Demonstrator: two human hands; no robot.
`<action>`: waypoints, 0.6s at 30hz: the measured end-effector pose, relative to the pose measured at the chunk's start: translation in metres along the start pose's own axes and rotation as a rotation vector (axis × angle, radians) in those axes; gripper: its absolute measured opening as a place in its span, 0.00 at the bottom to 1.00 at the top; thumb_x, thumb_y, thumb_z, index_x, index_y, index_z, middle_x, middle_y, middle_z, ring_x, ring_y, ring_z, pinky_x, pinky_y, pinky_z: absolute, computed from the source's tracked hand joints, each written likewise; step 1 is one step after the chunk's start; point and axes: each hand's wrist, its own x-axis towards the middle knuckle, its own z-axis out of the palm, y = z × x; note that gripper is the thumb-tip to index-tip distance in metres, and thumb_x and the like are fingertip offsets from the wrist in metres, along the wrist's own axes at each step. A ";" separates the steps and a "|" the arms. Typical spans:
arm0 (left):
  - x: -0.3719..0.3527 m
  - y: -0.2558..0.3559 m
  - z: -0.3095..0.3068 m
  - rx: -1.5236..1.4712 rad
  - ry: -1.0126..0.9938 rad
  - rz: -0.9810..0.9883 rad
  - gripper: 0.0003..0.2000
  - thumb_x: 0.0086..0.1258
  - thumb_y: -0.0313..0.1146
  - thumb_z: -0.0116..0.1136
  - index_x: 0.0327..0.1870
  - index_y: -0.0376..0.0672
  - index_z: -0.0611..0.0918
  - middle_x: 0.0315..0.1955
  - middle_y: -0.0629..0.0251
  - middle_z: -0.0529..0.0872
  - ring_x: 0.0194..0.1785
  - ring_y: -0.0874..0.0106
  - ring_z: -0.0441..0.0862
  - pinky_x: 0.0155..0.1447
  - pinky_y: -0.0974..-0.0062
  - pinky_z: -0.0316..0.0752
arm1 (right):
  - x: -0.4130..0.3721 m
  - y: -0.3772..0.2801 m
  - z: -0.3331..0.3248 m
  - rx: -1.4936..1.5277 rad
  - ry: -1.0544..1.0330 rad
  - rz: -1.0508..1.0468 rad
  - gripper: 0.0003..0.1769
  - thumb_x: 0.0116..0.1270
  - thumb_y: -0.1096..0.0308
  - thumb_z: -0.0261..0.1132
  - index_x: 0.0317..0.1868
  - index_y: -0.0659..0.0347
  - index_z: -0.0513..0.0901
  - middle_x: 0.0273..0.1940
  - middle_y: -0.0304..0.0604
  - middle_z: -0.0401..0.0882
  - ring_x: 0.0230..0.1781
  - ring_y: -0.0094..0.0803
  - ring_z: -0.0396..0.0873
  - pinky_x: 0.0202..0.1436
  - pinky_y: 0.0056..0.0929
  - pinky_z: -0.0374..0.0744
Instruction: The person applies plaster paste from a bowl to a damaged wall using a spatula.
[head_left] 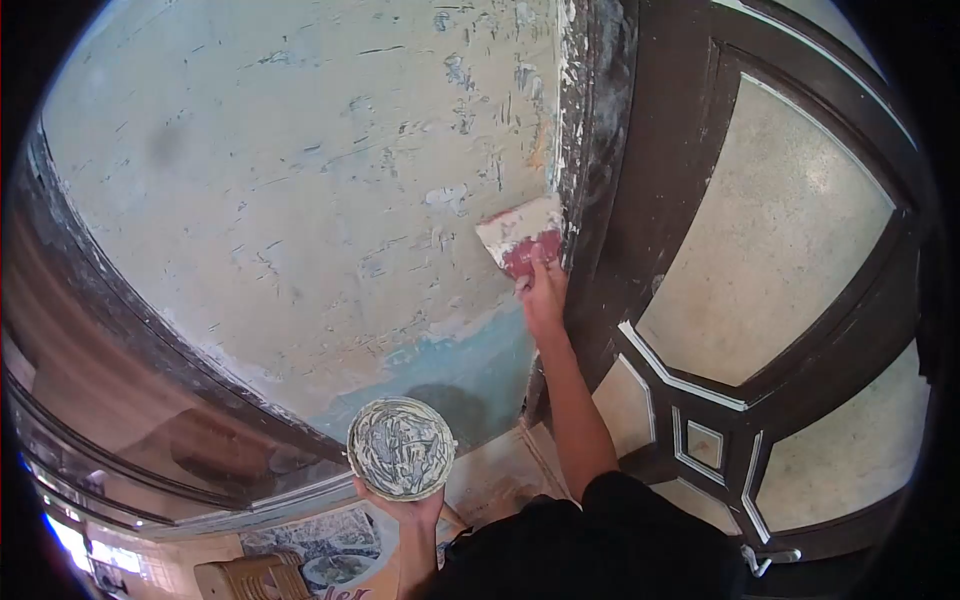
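Observation:
My right hand (544, 292) grips a red putty spreader (533, 254) whose broad blade is coated with pale filler. The blade lies against the cream-coloured wall (330, 180), close to the dark frame on its right. Scratches, pits and chipped spots mark this wall, and a bare blue patch (470, 360) shows low down. Below, my left hand (408, 508) supports a round tub (400, 448) from underneath. White and grey filler is smeared over the tub's inside. Most of the left fingers are hidden beneath it.
A dark brown door (665, 190) with pale panels stands at the right, its handle (772, 556) low down. Dark trim (140, 310) borders the wall on the left. At the lower left are a brown wooden chair-like piece (255, 578) and a printed sheet (335, 555).

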 end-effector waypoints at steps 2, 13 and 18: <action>-0.002 -0.001 0.003 0.015 0.000 0.000 0.45 0.50 0.74 0.50 0.69 0.60 0.66 0.67 0.63 0.66 0.67 0.51 0.64 0.63 0.31 0.58 | 0.004 0.021 -0.008 -0.045 0.071 0.063 0.11 0.68 0.58 0.64 0.39 0.53 0.74 0.26 0.29 0.73 0.19 0.15 0.68 0.18 0.16 0.64; -0.013 0.003 0.002 0.010 0.008 0.004 0.44 0.51 0.74 0.49 0.69 0.59 0.65 0.67 0.62 0.65 0.68 0.50 0.64 0.64 0.31 0.58 | -0.038 0.032 -0.047 0.043 0.076 0.120 0.08 0.70 0.60 0.61 0.43 0.52 0.75 0.28 0.29 0.73 0.21 0.16 0.69 0.20 0.16 0.67; -0.013 0.002 0.000 -0.007 -0.020 -0.017 0.44 0.52 0.73 0.49 0.69 0.59 0.65 0.68 0.61 0.65 0.68 0.50 0.63 0.65 0.31 0.56 | 0.018 0.017 0.001 -0.056 0.034 0.100 0.09 0.69 0.59 0.63 0.40 0.53 0.75 0.26 0.30 0.72 0.22 0.19 0.72 0.23 0.19 0.69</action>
